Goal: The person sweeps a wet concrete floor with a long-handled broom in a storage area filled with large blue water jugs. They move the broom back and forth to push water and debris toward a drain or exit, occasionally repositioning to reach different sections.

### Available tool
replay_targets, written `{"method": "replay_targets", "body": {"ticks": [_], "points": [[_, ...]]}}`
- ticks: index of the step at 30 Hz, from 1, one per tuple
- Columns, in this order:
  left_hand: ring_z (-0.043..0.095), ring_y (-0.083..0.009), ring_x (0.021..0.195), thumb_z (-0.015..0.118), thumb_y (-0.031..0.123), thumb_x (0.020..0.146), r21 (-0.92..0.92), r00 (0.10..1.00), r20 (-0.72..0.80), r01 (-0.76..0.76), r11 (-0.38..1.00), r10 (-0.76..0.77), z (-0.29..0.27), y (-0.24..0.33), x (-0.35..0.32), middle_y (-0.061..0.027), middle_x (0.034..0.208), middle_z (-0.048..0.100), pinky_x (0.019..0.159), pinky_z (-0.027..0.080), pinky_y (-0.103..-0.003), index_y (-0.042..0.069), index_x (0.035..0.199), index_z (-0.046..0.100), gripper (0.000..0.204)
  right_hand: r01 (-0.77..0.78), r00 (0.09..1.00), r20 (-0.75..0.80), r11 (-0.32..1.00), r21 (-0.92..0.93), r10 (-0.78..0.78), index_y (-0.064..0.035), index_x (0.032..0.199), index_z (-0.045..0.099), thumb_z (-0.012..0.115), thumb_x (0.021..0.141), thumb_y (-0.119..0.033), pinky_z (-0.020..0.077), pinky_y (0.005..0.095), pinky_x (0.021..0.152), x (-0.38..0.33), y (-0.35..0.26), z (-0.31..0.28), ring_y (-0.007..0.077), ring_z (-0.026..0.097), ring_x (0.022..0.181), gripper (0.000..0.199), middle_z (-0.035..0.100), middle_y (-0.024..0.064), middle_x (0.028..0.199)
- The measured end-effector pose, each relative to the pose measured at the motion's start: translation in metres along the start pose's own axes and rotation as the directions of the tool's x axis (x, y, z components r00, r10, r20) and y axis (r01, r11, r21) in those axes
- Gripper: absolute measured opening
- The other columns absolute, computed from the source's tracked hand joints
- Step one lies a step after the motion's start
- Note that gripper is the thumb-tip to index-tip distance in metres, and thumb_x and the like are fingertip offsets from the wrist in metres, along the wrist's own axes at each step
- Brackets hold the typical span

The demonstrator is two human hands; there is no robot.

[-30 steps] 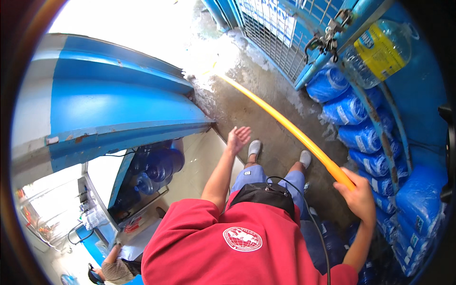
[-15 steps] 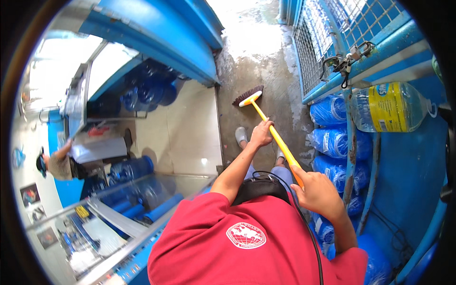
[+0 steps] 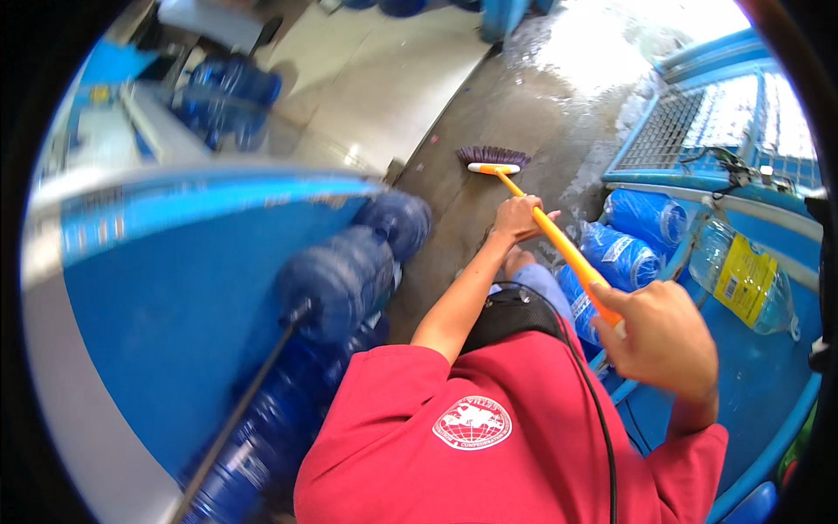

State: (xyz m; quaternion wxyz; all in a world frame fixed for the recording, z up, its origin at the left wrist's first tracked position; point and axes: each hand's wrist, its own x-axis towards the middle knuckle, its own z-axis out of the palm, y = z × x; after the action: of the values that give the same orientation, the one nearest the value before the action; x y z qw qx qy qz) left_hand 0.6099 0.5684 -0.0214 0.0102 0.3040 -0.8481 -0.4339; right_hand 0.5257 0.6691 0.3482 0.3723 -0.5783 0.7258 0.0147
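Broom (image 3: 567, 250) sits (seemingly on floor (image 3: 456, 205)) between jugs (image 3: 336, 281).

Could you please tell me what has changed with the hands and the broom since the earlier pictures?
The left hand, open and free at first, now grips the orange broom. The broom, first stretched far ahead, has come nearer, with its brush visible. The view has turned left, so big blue bottles now show close on the left. The right hand kept its hold on the broom.

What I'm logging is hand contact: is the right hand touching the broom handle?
Touching. The head view shows the right hand closed around the broom handle at its near end.
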Motion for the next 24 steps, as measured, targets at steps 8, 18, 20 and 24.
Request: {"method": "replay_targets", "body": {"ticks": [8,18,20,24], "points": [[0.066,-0.0362,0.073,0.066,0.053,0.075,-0.016,0.991,-0.068,0.112,0.994,-0.113,-0.010,-0.049,-0.154,-0.0147,0.072,0.067,0.067,0.052,-0.045,0.014,0.073,0.071,0.040,0.056,0.970,0.240,0.997,-0.047,-0.043,-0.0030,0.103,0.071,0.067,0.077,-0.018,0.0492,0.0334,0.050,0.005,-0.105,0.006,0.0234,0.062,0.049,0.031,0.059,0.0142,0.057],[0.064,-0.0423,0.081,0.061,0.038,0.080,-0.413,0.844,-0.326,0.279,0.867,-0.426,0.038,-0.106,-0.288,-0.0219,0.081,0.066,0.073,0.051,-0.051,0.008,0.080,0.070,0.032,0.145,0.869,0.486,0.987,-0.073,-0.092,0.0022,0.121,0.060,0.052,0.089,-0.010,0.0473,0.0258,0.040,-0.005,-0.196,0.062,0.0127,0.058,0.043,0.035,0.059,0.0087,0.057],[0.065,-0.0417,0.082,0.060,0.035,0.080,-0.441,0.833,-0.351,0.255,0.861,-0.427,0.043,-0.103,-0.295,-0.0217,0.081,0.066,0.074,0.051,-0.051,0.008,0.079,0.070,0.029,0.316,0.906,0.395,0.868,-0.384,-0.155,0.0000,0.117,0.061,0.056,0.088,-0.010,0.0509,0.0327,0.061,-0.026,-0.201,0.067,0.0224,0.064,0.064,0.031,0.064,0.0132,0.074],[0.066,-0.0394,0.081,0.060,0.029,0.077,-0.459,0.846,-0.377,0.183,0.869,-0.377,0.029,-0.084,-0.279,-0.0211,0.081,0.067,0.074,0.052,-0.049,0.008,0.078,0.071,0.024,0.458,0.861,0.220,0.512,-0.727,-0.459,-0.0032,0.113,0.058,0.061,0.085,-0.011,0.0435,0.0422,0.085,-0.051,-0.197,0.069,0.0342,0.057,0.090,0.030,0.064,0.0141,0.098]]}}
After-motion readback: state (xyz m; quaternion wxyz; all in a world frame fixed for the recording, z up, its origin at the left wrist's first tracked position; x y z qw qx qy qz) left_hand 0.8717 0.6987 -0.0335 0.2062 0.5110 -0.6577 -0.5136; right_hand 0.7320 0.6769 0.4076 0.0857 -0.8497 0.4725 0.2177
